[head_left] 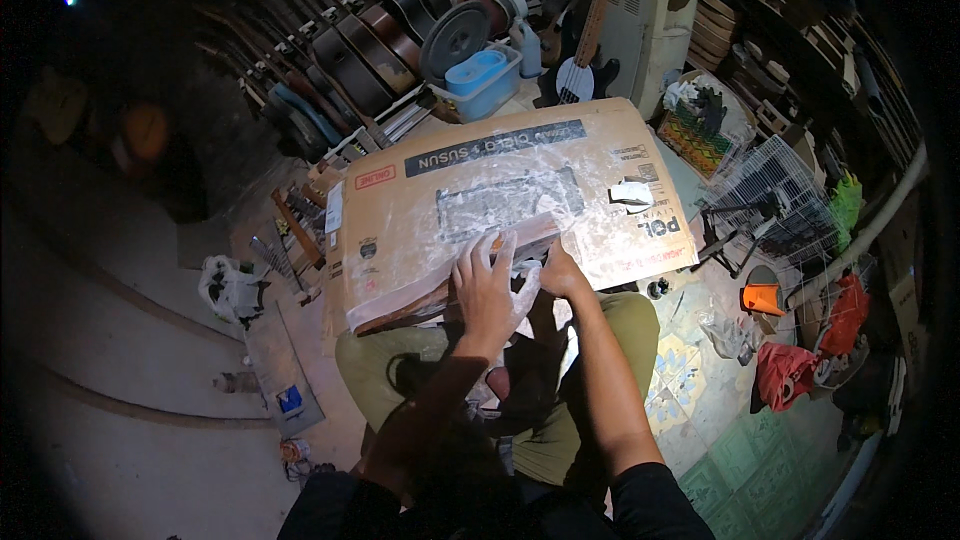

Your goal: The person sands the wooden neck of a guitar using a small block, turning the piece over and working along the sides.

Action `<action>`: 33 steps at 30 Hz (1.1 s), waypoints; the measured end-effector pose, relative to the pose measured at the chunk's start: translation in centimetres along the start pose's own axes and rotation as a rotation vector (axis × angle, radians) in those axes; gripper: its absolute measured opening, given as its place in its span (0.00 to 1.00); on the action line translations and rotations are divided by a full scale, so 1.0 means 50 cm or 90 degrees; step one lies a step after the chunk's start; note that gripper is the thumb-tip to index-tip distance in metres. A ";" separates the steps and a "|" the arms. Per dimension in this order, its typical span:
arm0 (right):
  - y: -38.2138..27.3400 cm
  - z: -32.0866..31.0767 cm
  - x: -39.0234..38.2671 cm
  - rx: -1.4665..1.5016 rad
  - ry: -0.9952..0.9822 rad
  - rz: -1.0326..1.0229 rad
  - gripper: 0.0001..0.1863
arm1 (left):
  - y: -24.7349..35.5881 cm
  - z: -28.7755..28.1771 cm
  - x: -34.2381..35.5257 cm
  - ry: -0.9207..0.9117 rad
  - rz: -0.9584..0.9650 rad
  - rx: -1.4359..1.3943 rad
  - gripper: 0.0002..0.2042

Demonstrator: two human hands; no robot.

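A long, dusty brown wooden piece (pixel 408 308) with a whitish powdery edge lies along the near side of a flat cardboard box (pixel 400 225). My left hand (pixel 487 288), coated in white dust, rests on this piece with its fingers spread and the thumb apart. Just to the right, my right hand (pixel 564 272) is closed at the piece's right end; what its fingers hold is hidden. White powder is smeared over the cardboard. On its right part sits a small white block (pixel 632 194).
Several guitars (pixel 350 65) stand in a row at the back left, near a blue plastic tub (pixel 480 80). A dark bass guitar (pixel 575 80) leans behind the box. To the right are a wire cage (pixel 775 190), an orange object (pixel 762 299) and a red bag (pixel 785 375).
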State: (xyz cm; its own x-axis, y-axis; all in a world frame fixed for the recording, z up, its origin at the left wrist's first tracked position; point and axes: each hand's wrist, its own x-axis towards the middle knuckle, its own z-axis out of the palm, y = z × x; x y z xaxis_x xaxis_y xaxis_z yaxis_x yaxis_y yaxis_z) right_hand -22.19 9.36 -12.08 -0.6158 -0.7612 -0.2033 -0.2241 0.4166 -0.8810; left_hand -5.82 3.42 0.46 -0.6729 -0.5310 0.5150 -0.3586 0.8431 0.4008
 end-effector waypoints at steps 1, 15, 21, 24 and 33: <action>-0.011 -0.002 -0.005 -0.003 -0.003 -0.011 0.52 | -0.005 -0.001 0.001 0.000 -0.002 0.004 0.33; -0.042 -0.012 -0.022 0.006 -0.001 -0.001 0.51 | -0.013 0.012 0.001 -0.063 0.016 0.068 0.35; -0.004 0.005 -0.004 0.043 -0.035 -0.059 0.50 | 0.024 0.060 0.060 -0.180 0.077 0.185 0.27; 0.088 0.011 0.043 0.194 -0.053 -0.066 0.50 | 0.051 0.093 0.082 -0.244 0.113 0.180 0.25; -0.031 -0.006 -0.013 0.027 -0.022 -0.055 0.56 | -0.007 -0.016 0.035 -0.152 0.017 0.072 0.34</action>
State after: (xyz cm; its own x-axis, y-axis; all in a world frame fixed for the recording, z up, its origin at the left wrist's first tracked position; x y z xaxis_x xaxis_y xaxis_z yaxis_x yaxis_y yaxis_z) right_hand -21.66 9.36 -10.43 -0.5688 -0.8104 -0.1405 -0.2420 0.3282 -0.9131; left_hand -6.33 2.11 1.83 -0.8120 -0.4841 0.3261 -0.3988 0.8681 0.2956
